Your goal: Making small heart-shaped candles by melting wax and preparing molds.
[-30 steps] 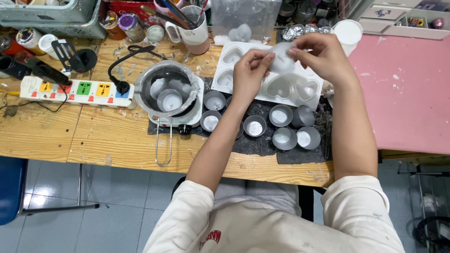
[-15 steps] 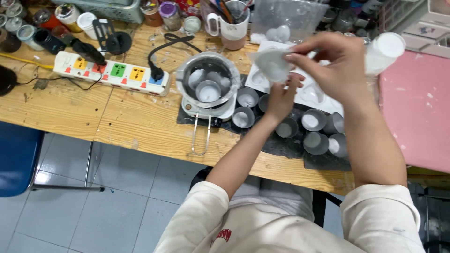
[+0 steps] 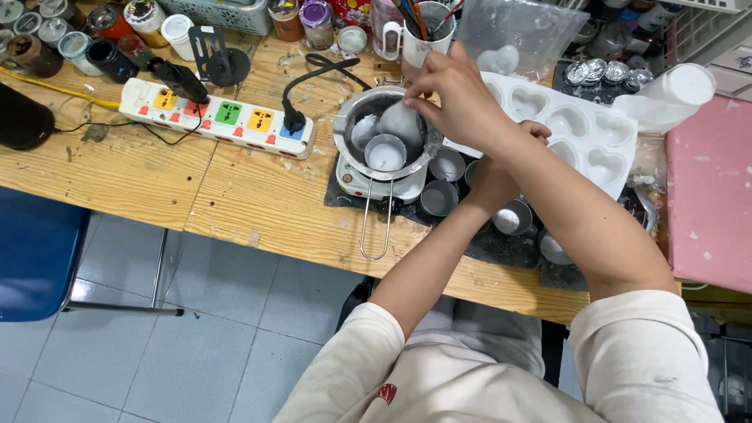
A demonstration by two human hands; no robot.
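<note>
The person's right hand is pinching a pale wax piece over the metal pot on the small heater. The left hand, mostly hidden, I cannot tell. Releasing it gently seems next.

Bare wood free; tins crowd pot.

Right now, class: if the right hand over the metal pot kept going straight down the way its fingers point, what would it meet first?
Most likely the grey-white lump at the right hand's fingertips, then the small tin cup inside the metal pot. Depth is hard to judge from above.
</note>
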